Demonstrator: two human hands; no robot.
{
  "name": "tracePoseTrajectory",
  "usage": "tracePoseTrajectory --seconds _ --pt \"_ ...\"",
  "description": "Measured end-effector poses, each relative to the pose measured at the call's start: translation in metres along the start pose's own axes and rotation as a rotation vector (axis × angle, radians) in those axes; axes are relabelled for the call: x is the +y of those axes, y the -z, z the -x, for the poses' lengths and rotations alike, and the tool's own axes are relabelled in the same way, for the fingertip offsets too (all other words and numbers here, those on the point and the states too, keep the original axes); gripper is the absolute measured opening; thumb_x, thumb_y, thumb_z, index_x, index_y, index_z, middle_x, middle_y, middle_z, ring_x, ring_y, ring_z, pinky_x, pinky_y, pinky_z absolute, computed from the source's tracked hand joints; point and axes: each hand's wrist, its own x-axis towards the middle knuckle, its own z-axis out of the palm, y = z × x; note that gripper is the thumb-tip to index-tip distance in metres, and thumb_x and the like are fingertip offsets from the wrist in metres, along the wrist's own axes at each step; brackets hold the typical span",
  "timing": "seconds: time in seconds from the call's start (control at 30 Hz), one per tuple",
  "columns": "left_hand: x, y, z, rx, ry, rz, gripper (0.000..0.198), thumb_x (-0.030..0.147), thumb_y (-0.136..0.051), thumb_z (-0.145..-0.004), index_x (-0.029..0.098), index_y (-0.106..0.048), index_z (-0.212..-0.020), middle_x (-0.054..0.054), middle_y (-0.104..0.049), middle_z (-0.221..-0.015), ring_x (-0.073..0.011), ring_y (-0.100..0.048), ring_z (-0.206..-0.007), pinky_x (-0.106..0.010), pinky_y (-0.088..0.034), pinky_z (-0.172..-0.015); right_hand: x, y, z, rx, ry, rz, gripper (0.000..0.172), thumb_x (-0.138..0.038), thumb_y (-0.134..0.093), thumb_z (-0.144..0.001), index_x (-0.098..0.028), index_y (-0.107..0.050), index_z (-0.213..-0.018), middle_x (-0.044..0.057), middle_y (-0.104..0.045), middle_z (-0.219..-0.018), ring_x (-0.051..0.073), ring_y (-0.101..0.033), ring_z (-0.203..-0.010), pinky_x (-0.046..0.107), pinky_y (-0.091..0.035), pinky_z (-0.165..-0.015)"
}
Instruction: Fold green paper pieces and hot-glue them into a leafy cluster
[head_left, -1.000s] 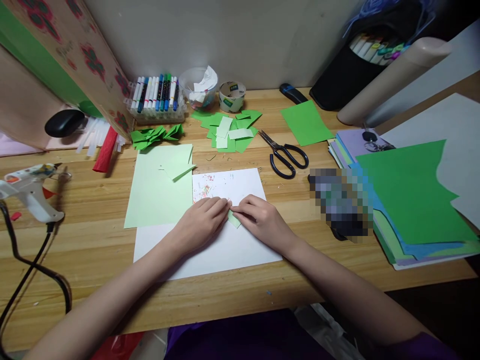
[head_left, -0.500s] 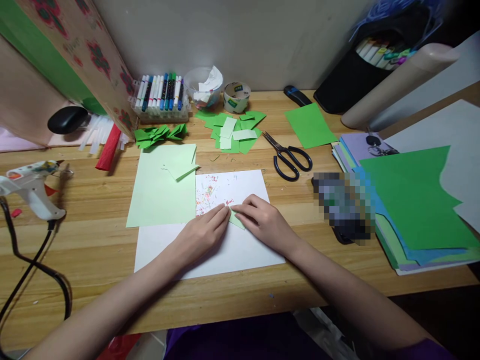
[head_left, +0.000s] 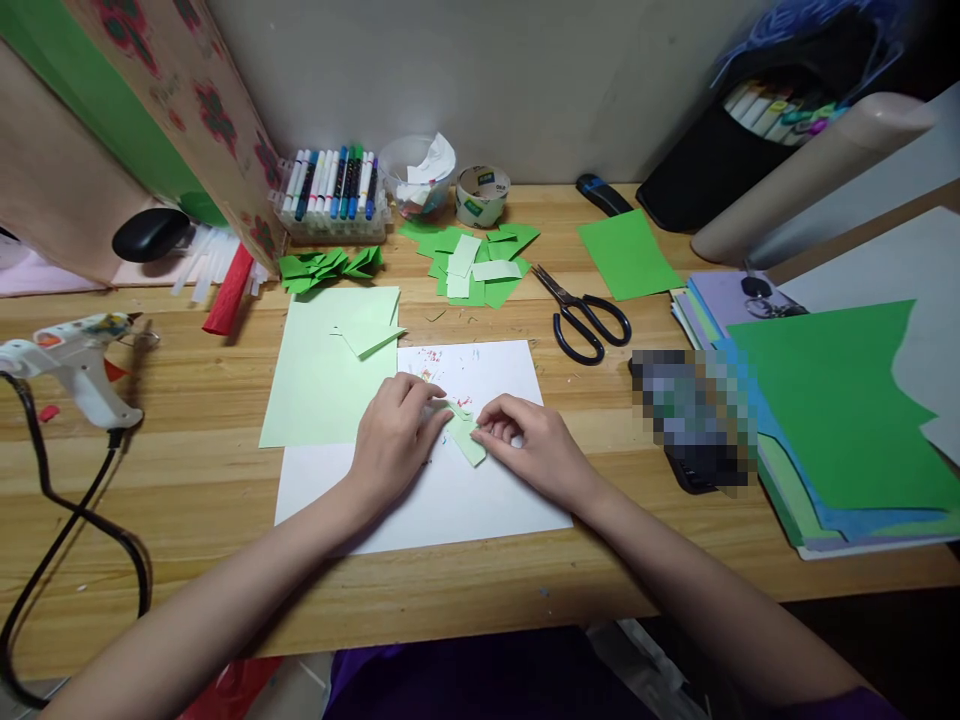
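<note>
A small folded piece of light green paper [head_left: 469, 448] is between my hands, just above a white sheet [head_left: 450, 510] with coloured specks. My left hand [head_left: 397, 430] pinches its left end between thumb and fingers. At its right edge, my right hand [head_left: 525, 440] has thumb and forefinger pressed together on the paper. Beyond my left hand lies a larger light green sheet [head_left: 322, 390], with a folded light green scrap [head_left: 371, 338] on top. Scissors [head_left: 581, 315] with black handles lie past my right hand.
Green paper cutouts [head_left: 480, 265], folded green pieces [head_left: 330, 268], a tape roll [head_left: 482, 195] and a marker box [head_left: 334, 190] line the back. A glue gun [head_left: 82, 365] lies left with its cord. A phone [head_left: 690, 420] and stacked coloured paper [head_left: 840, 400] are right.
My hands have drawn slightly apart and the left has lifted, so more of the folded light green paper shows. The whole view has shifted a little.
</note>
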Motion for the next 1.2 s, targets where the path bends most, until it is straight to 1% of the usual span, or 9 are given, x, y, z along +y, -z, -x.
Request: tracePoseTrajectory --seconds 0.1,0.17,0.27,0.4,0.57,0.7,0.83,1.03,1.2 --pt "-0.001 -0.002 -0.003 -0.031 0.008 0.077 0.009 0.021 -0.048 -0.086 0.016 -0.054 -0.089 -0.003 -0.057 -0.079 -0.0136 -0.052 -0.072 -0.027 -0.043 -0.062 -0.003 0.001 0.001 -0.056 -0.029 -0.052 0.001 -0.019 -0.056 -0.080 -0.019 -0.056 -0.079 -0.001 -0.059 -0.070 0.009 -0.052 -0.060 0.022 -0.044 -0.059" --pt "0.001 -0.001 -0.002 -0.040 -0.016 0.124 0.009 0.020 -0.045 -0.087 0.016 -0.054 -0.087 -0.002 -0.058 -0.078 -0.0125 -0.052 -0.070 -0.027 -0.043 -0.063 -0.003 0.001 0.002 -0.070 -0.032 -0.067 0.002 -0.018 -0.056 -0.080 -0.019 -0.057 -0.079 -0.001 -0.059 -0.072 0.010 -0.052 -0.060 0.023 -0.044 -0.059" --pt "0.006 0.002 0.002 -0.062 -0.054 0.144 0.011 0.024 -0.048 -0.086 0.017 -0.055 -0.087 -0.003 -0.059 -0.080 -0.0144 -0.053 -0.075 -0.029 -0.044 -0.067 0.000 0.000 0.002 -0.063 -0.026 -0.102 0.003 -0.017 -0.057 -0.079 -0.019 -0.057 -0.080 -0.001 -0.059 -0.072 0.009 -0.051 -0.060 0.022 -0.044 -0.060" --pt "0.012 0.004 0.009 -0.078 -0.093 0.120 0.015 0.030 -0.054 -0.082 0.017 -0.057 -0.091 -0.006 -0.060 -0.093 -0.0191 -0.054 -0.088 -0.033 -0.045 -0.072 0.001 -0.002 0.001 -0.033 0.019 -0.062 0.004 -0.015 -0.058 -0.078 -0.019 -0.059 -0.078 -0.001 -0.057 -0.074 0.009 -0.048 -0.060 0.021 -0.041 -0.057" --pt "0.011 0.000 0.012 -0.056 -0.134 0.093 0.013 0.026 -0.052 -0.083 0.017 -0.057 -0.090 -0.007 -0.060 -0.095 -0.0186 -0.055 -0.089 -0.033 -0.047 -0.072 0.002 -0.003 0.000 -0.002 0.062 0.015 0.005 -0.016 -0.059 -0.079 -0.019 -0.062 -0.078 0.001 -0.054 -0.076 0.009 -0.045 -0.059 0.023 -0.039 -0.057" --pt "0.010 -0.001 0.018 -0.064 -0.258 0.066 0.016 0.016 -0.045 -0.086 0.015 -0.056 -0.098 -0.008 -0.062 -0.098 -0.0170 -0.057 -0.089 -0.031 -0.050 -0.071 0.002 -0.005 -0.001 0.006 0.079 0.045 0.005 -0.016 -0.058 -0.080 -0.018 -0.062 -0.079 0.001 -0.053 -0.075 0.009 -0.044 -0.057 0.023 -0.039 -0.056" --pt "0.009 0.000 0.024 -0.092 -0.383 -0.015 0.025 0.010 -0.040 -0.087 0.011 -0.054 -0.108 -0.013 -0.060 -0.111 -0.0203 -0.056 -0.103 -0.034 -0.051 -0.081 0.002 -0.003 -0.002 -0.003 0.097 0.046 0.006 -0.016 -0.056 -0.081 -0.018 -0.062 -0.079 0.001 -0.054 -0.075 0.009 -0.043 -0.057 0.023 -0.039 -0.056" --pt "0.007 0.001 0.024 -0.104 -0.444 -0.110 0.025 0.008 -0.041 -0.086 0.008 -0.056 -0.106 -0.014 -0.061 -0.111 -0.0215 -0.057 -0.105 -0.034 -0.053 -0.082 0.008 0.000 -0.011 0.021 0.037 -0.066 0.007 -0.019 -0.054 -0.081 -0.018 -0.061 -0.080 0.000 -0.055 -0.071 0.009 -0.044 -0.056 0.021 -0.037 -0.050" --pt "0.009 0.002 0.024 -0.065 -0.557 -0.224 0.026 0.003 -0.039 -0.084 0.003 -0.055 -0.104 -0.018 -0.062 -0.109 -0.0244 -0.057 -0.106 -0.034 -0.054 -0.082 0.011 -0.002 -0.017 0.022 0.141 -0.012 0.008 -0.018 -0.055 -0.080 -0.017 -0.062 -0.081 0.002 -0.056 -0.076 0.008 -0.045 -0.057 0.022 -0.039 -0.053"
